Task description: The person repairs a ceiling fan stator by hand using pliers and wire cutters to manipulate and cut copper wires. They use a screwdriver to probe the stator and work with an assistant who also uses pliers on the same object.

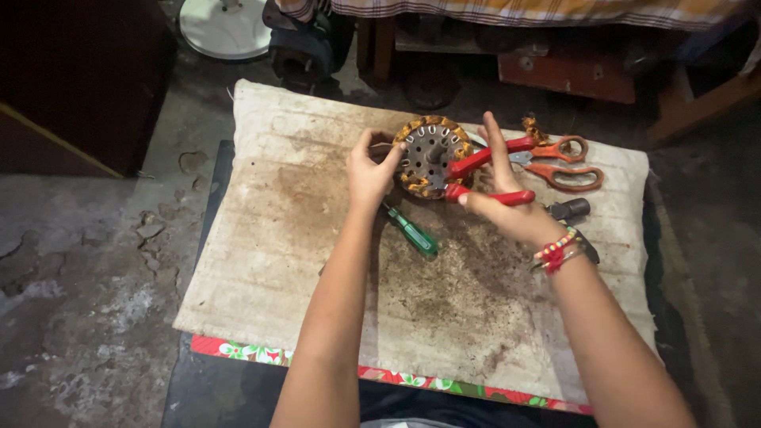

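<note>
left hand (367,170) fingers clamped on motor stator (432,156) rim | right hand (507,208) squeezing red pliers (485,176) | probably heavy, rigid; fragile copper windings, so grab the steel edge

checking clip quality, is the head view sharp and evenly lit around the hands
Head view: the motor stator and red-handled pliers look fairly sharp, the right hand slightly soft; light falls on the stained cloth, while the corners sink into dark shadow; no glare.
</note>
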